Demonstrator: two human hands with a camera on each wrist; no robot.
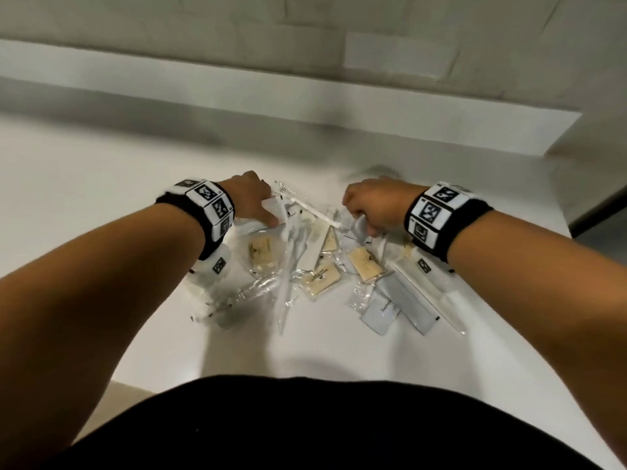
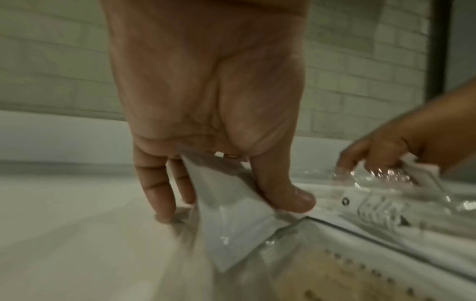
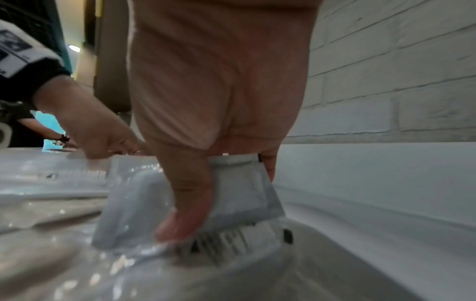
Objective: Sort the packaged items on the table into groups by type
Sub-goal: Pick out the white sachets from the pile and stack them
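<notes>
A loose pile of clear-wrapped items lies on the white table (image 1: 101,184): tan soap bars (image 1: 262,251), a white comb (image 1: 315,245), white toothpaste sachets (image 1: 380,312) and long wrapped sticks (image 1: 285,290). My left hand (image 1: 252,201) is at the pile's far left and pinches a white sachet (image 2: 231,213) between thumb and fingers. At the pile's far right, my right hand (image 1: 373,208) grips another white sachet (image 3: 244,193), thumb pressed on its front. Both sachets are still low over the heap.
The table's right edge (image 1: 573,184) runs close beyond the right wrist, with dark floor past it. A white ledge and a brick wall (image 1: 305,45) stand behind the table. My dark-clothed body (image 1: 305,429) is against the near edge.
</notes>
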